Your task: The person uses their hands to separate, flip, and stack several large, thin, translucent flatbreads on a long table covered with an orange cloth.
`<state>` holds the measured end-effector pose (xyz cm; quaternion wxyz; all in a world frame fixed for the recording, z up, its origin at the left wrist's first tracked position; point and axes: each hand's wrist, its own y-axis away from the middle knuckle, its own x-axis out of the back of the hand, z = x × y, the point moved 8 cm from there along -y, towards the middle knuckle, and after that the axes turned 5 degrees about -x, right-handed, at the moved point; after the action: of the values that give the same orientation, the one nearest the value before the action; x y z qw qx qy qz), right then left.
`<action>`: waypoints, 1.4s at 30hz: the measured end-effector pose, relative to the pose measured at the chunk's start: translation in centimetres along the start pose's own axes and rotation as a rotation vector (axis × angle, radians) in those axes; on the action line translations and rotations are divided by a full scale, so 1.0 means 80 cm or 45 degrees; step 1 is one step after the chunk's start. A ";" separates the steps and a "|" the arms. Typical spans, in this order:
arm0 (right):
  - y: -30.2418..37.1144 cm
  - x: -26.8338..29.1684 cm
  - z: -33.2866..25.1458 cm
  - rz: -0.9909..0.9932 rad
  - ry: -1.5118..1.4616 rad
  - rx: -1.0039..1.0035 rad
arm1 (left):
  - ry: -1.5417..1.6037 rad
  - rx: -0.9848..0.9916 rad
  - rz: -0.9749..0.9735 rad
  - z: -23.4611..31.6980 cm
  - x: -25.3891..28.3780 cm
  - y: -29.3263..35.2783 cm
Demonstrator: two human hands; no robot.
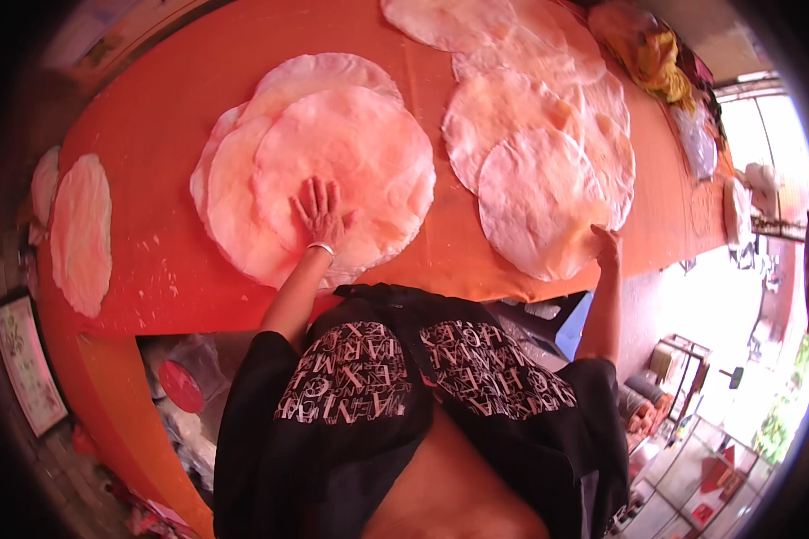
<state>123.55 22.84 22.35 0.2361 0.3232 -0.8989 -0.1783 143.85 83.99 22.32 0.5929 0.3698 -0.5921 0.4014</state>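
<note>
My left hand [322,213], a pale bangle at its wrist, lies flat with fingers spread on the top round of a loose stack of large, thin flatbreads [360,135]. The rounds are pale and floury, and they overlap unevenly. To the right, my right hand [608,244] has its fingers closed at the near right edge of another thin flatbread [530,189]. That round lies over several more overlapping flatbreads [503,117], which stretch toward the far side. The fingertips of my right hand are partly hidden.
Everything rests on an orange-red covered table [153,207]. Two more flatbreads [83,234] lie at its far left edge. Bags and a yellow cloth [661,67] sit at the back right. A red round thing in a plastic bag [182,386] is below the front edge.
</note>
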 end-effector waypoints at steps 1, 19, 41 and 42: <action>0.023 -0.042 -0.060 -0.156 0.065 0.097 | 0.027 0.007 0.008 -0.001 -0.001 0.002; 0.258 -0.499 -0.327 -1.102 -0.645 0.502 | 1.244 0.339 0.937 -0.141 0.087 -0.004; -0.074 -0.135 -0.041 0.139 0.371 -0.258 | -0.065 -0.033 0.136 -0.011 -0.004 -0.035; -0.071 -0.147 -0.043 -0.003 0.148 -0.314 | -0.058 -0.018 0.140 -0.014 -0.004 -0.033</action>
<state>136.22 25.97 18.90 0.3256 0.3024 -0.8545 -0.2688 146.73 83.97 22.04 0.5588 0.3417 -0.6278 0.4206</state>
